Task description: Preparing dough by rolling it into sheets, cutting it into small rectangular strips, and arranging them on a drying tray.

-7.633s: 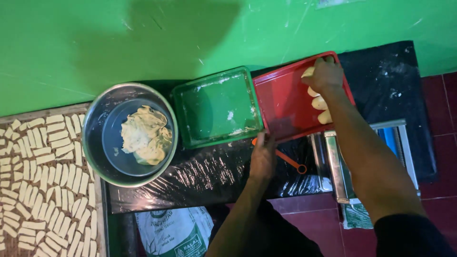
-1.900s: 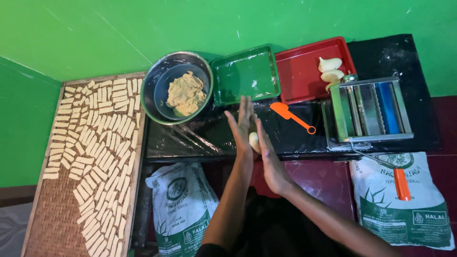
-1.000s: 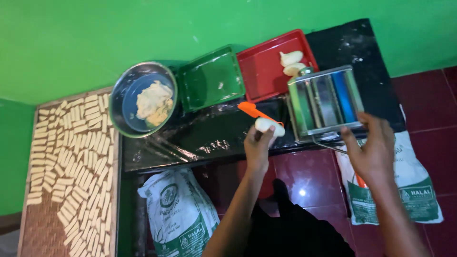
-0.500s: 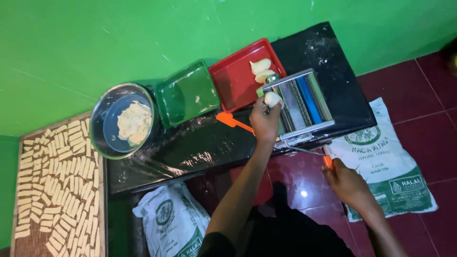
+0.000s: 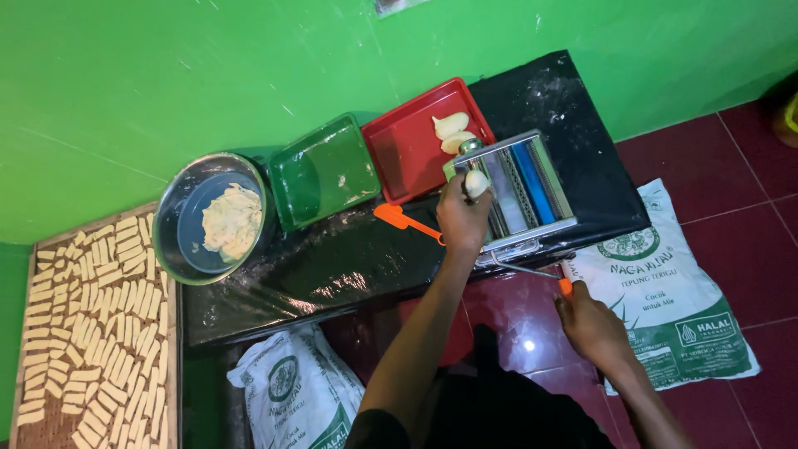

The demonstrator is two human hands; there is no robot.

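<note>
Here the left hand (image 5: 462,218) is closed around a pale lump of dough (image 5: 476,183) and holds it at the top of the metal roller machine (image 5: 519,193), right over the rollers at the machine's left end. The right hand (image 5: 592,326) is lower, off the table's edge and above the red floor, with its fingers wrapped around the orange grip of the machine's crank (image 5: 532,271), whose thin metal rod runs back to the machine's side. The machine stands on the black, plastic-covered table (image 5: 332,266). Just beside the left hand lies an orange spatula (image 5: 405,221), flat on the table. Behind the machine sits a red tray (image 5: 407,145) with two more dough pieces (image 5: 450,131) at its right end, touching each other. Next to it is a green tray (image 5: 322,171), and further left a metal bowl (image 5: 212,218) holding a mass of dough. A woven mat (image 5: 87,333) covered with rows of small cut dough strips lies at far left. Printed flour sacks (image 5: 665,299) rest on the floor below the table.
</note>
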